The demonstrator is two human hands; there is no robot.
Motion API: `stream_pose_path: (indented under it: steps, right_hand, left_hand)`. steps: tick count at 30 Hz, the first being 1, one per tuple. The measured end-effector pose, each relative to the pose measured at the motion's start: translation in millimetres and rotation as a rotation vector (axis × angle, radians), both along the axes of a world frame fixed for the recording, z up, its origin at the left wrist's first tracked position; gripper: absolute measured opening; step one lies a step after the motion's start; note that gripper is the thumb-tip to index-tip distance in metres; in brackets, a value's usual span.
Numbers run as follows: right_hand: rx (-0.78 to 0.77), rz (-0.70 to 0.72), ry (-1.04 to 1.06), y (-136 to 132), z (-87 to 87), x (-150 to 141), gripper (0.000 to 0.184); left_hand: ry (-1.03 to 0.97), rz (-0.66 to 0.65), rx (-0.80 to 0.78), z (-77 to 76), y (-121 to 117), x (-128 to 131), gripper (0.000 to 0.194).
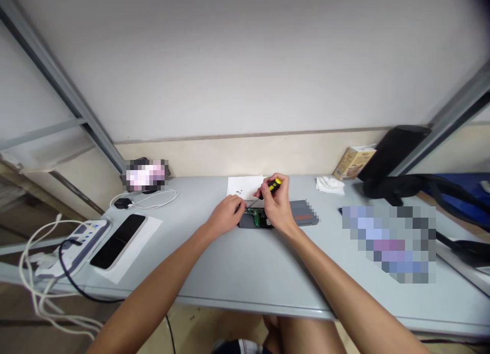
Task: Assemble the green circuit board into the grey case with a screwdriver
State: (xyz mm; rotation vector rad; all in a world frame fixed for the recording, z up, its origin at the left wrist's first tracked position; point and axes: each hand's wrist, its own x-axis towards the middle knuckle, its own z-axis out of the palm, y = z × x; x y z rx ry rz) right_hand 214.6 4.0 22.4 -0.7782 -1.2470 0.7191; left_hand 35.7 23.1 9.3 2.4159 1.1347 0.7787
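Observation:
My right hand [278,206] is closed around a screwdriver [274,186] with a black and yellow handle. Its thin shaft slants down to the left, toward the left end of a green circuit board [259,217]. The board sits in a dark device on a grey mat [306,211]. At the device's left end, the fingers of my left hand [228,212] are bent together and touch its edge; whether they pinch a small part cannot be made out. Behind the hands lies a white sheet of paper [241,184] with several tiny dark screws [239,191] on it.
On the left are a phone [120,240] on paper, a power strip [76,246] with cables, and a black charger [123,204]. To the right stand a crumpled tissue [329,185], a small carton [354,162] and a black object [394,152]. Blurred-out items lie on both sides.

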Motion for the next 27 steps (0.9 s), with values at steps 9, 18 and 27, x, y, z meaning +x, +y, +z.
stream_pose_path:
  steps: [9, 18, 27]
  right_hand:
    - [-0.020, 0.024, 0.036, 1.8, -3.9, -2.5, 0.028]
    - [-0.012, 0.006, 0.059, 1.9, 0.3, -0.6, 0.027]
    - [-0.037, -0.015, 0.044, 0.8, 4.6, 0.7, 0.030]
  left_hand:
    - [0.006, 0.005, -0.008, 1.0, -0.2, 0.3, 0.025]
    - [0.002, 0.001, -0.004, -0.2, 1.6, 0.4, 0.025]
    - [-0.002, 0.003, -0.007, -1.6, 2.1, 0.4, 0.025]
